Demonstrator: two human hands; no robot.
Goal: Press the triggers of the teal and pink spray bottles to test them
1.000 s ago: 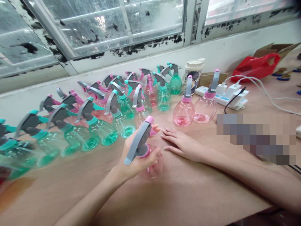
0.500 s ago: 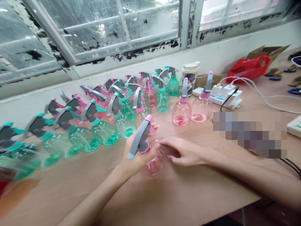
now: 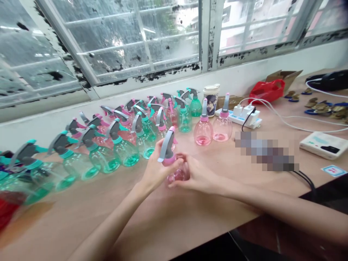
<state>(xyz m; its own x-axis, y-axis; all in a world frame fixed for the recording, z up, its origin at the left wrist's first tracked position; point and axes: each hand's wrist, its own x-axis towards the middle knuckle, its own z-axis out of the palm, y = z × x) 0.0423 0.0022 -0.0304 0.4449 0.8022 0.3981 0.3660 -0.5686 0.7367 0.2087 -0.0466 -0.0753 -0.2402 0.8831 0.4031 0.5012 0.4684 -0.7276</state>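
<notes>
A clear pink spray bottle [image 3: 178, 174] with a grey and pink trigger head stands in front of me, between both hands. My left hand [image 3: 156, 168] is wrapped around its neck, just under the trigger head. Lower down, my right hand [image 3: 194, 174] curls around the bottle's body from the right, thumb towards me. Behind the hands stand two more pink spray bottles [image 3: 203, 132] side by side. To the left, rows of green spray bottles [image 3: 127, 154] and pink ones crowd towards the wall, spray heads up.
A printed paper cup [image 3: 211, 101] stands by the wall, near a white power strip [image 3: 247, 117] with plugs and cables. Further right are a red plastic bag [image 3: 266, 90], a white box-shaped device [image 3: 323, 145] and a pixelated patch. The table's front edge runs at lower right.
My right hand has moved left and closed around the bottle's body; before, it was beside it with fingers apart. My left hand keeps its hold on the neck. The view has shifted right.
</notes>
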